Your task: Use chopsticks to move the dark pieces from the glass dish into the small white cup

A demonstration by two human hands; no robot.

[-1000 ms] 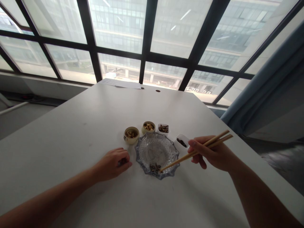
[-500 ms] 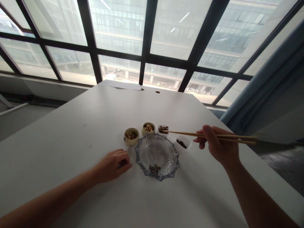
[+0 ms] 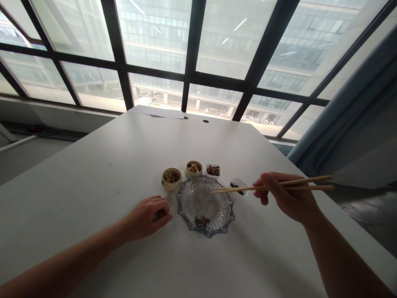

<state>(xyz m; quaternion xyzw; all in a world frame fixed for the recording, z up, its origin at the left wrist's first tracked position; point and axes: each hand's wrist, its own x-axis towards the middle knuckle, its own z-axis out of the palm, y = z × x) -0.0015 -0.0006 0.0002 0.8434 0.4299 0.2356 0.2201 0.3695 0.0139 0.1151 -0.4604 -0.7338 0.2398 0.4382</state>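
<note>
Our right hand (image 3: 287, 198) grips tan wooden chopsticks (image 3: 242, 189), tips over the scalloped clear-glass dish (image 3: 182, 207), aimed at the white table's (image 3: 93, 178) left edge; our nearer left hand (image 3: 151, 217) curls, contents unclear

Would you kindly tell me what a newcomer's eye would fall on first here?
Probably the glass plate on the white table, with dark pieces near its close edge. The chopsticks in the right hand reach over it from the right, while the left hand lies to its left. Beyond, large windows fill the upper view.
</note>
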